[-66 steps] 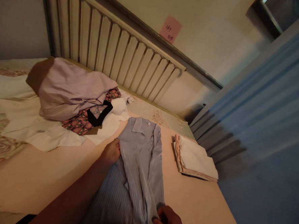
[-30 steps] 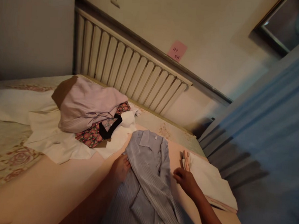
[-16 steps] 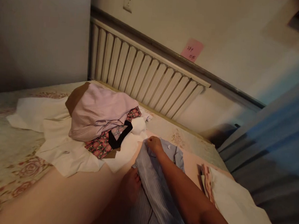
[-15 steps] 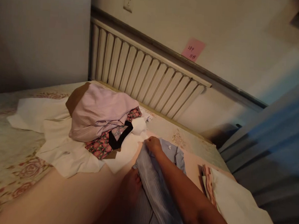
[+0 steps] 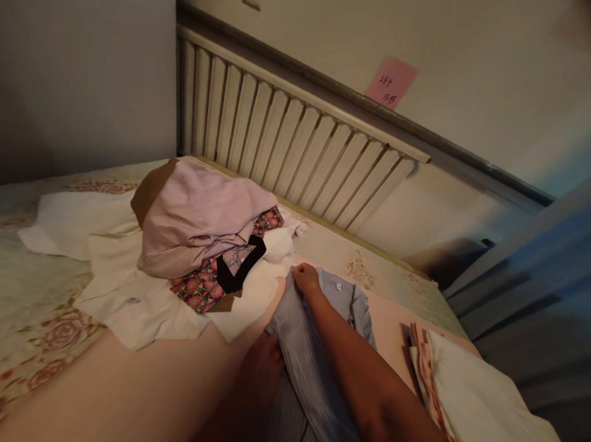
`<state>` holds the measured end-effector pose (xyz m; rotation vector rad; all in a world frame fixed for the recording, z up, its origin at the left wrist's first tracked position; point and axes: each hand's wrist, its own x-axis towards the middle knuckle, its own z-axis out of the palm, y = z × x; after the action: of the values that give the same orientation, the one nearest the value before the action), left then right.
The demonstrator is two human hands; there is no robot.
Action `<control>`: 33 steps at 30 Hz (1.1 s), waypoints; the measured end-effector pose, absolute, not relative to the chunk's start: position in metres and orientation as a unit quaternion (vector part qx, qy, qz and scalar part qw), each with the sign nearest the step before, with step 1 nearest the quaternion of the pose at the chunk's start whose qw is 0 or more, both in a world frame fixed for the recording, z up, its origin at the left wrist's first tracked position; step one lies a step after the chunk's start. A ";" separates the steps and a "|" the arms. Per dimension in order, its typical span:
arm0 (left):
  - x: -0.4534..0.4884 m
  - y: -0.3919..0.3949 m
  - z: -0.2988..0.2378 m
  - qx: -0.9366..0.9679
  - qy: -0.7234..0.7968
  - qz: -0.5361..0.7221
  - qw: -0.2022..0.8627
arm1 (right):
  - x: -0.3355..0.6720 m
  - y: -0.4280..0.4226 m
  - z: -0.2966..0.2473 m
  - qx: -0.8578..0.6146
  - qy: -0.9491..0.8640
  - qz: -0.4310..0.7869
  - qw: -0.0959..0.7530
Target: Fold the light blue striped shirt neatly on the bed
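A blue striped shirt [image 5: 307,355] lies on the bed, collar toward the headboard, its sides folded inward. My right hand [image 5: 306,279] reaches across to the shirt's top left shoulder by the collar, fingers closed on the cloth. My left hand [image 5: 262,372] rests lower on the shirt's left edge, fingers pressed down on the fabric; whether it grips is hard to tell.
A heap of clothes [image 5: 199,232], lilac, floral and white, lies to the left on the bed [image 5: 89,395]. A folded white and pink stack [image 5: 469,402] sits at the right. A slatted headboard [image 5: 290,141] stands behind, a blue curtain [image 5: 547,276] to the right.
My right hand went from the shirt's hem, past its right side, across to the left shoulder near the collar. The left sleeve side has been folded inward. The left hand stayed on the left edge.
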<state>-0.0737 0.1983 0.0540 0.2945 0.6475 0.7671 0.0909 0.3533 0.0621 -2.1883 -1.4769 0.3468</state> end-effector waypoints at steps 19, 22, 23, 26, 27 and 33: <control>-0.071 0.196 0.054 0.136 0.374 0.390 0.831 | 0.179 0.122 0.087 -0.752 -0.483 0.217 0.392; -0.072 0.194 0.054 0.147 0.359 0.390 0.835 | 0.196 0.040 0.080 -0.772 -0.460 0.206 0.387; -0.072 0.194 0.053 0.147 0.360 0.393 0.833 | 0.200 0.014 0.076 -0.787 -0.453 0.190 0.372; -0.071 0.195 0.050 0.144 0.371 0.400 0.826 | 0.207 -0.054 0.062 -0.834 -0.425 0.151 0.318; -0.070 0.195 0.049 0.143 0.375 0.401 0.824 | 0.208 -0.072 0.057 -0.845 -0.412 0.140 0.310; -0.069 0.197 0.049 0.146 0.381 0.401 0.820 | 0.210 -0.129 0.041 -0.865 -0.408 0.082 0.280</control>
<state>-0.0686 0.1972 0.0491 0.3112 0.8106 0.8532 0.2098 -0.1293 0.0406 -2.3208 -1.0935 0.2200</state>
